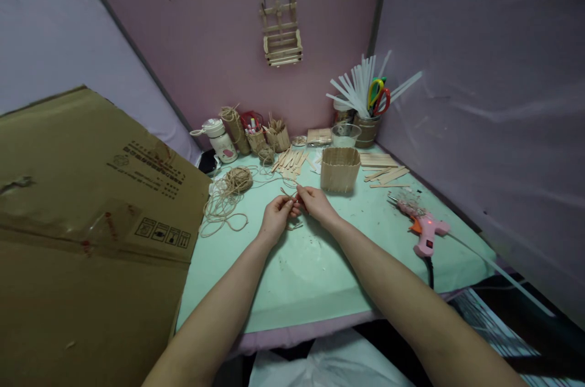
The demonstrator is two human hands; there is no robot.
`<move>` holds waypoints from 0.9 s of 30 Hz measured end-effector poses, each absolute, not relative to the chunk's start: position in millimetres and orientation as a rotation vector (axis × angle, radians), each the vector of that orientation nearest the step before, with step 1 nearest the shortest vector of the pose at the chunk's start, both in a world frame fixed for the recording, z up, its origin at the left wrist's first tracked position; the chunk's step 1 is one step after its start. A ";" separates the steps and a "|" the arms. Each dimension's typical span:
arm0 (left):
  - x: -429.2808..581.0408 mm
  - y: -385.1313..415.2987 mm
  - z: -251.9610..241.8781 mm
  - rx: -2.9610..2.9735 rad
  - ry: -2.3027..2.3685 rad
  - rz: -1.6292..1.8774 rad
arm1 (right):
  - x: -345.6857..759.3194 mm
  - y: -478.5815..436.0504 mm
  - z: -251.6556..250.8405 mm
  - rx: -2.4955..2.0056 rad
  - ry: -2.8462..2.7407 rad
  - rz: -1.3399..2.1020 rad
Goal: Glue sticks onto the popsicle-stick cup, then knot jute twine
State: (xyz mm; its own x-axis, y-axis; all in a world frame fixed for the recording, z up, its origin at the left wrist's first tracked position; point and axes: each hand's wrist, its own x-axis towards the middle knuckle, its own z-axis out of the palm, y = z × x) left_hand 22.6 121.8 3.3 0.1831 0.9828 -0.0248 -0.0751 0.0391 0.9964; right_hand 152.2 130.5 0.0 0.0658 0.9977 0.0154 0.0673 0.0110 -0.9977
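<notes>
My left hand (pixel 276 216) and my right hand (pixel 316 203) meet over the middle of the table, fingers pinched together. Between them runs a thin length of twine (pixel 286 193), and both hands grip it. A strand appears to trail back from it toward the ball of twine (pixel 239 180), whose loose loops (pixel 223 213) spread on the left. Beyond my right hand stands a small box made of wooden craft sticks (pixel 340 171), upright with its opening on top. Some short twine (pixel 295 225) lies just under my hands.
A pink glue gun (pixel 428 231), its light lit, lies at right with a long glue stick in it. Loose craft sticks (pixel 388 176) lie behind it. Scissors (pixel 382 100) stand in a holder at the back right. A cardboard box (pixel 91 289) blocks the left; a bottle (pixel 221 142) stands behind.
</notes>
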 end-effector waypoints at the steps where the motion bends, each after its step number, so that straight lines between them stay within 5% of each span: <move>1: 22.6 122.0 2.9 1.210 1.026 1.088 | 152.0 129.8 0.4 -1.290 -1.239 1.119; 10: 20.4 120.4 1.3 1.236 1.009 1.010 | 151.9 126.7 4.6 -1.151 -1.163 1.252; 27: 24.7 98.3 20.7 1.478 0.864 0.761 | 162.1 143.4 -16.4 -1.404 -1.093 0.811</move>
State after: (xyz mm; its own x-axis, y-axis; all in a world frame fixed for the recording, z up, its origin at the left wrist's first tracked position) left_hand 24.7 98.3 20.7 0.5100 0.8598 -0.0244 0.0843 -0.0218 0.9962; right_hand 162.1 143.4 -16.4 0.3336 0.9365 0.1085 0.1677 0.0543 -0.9843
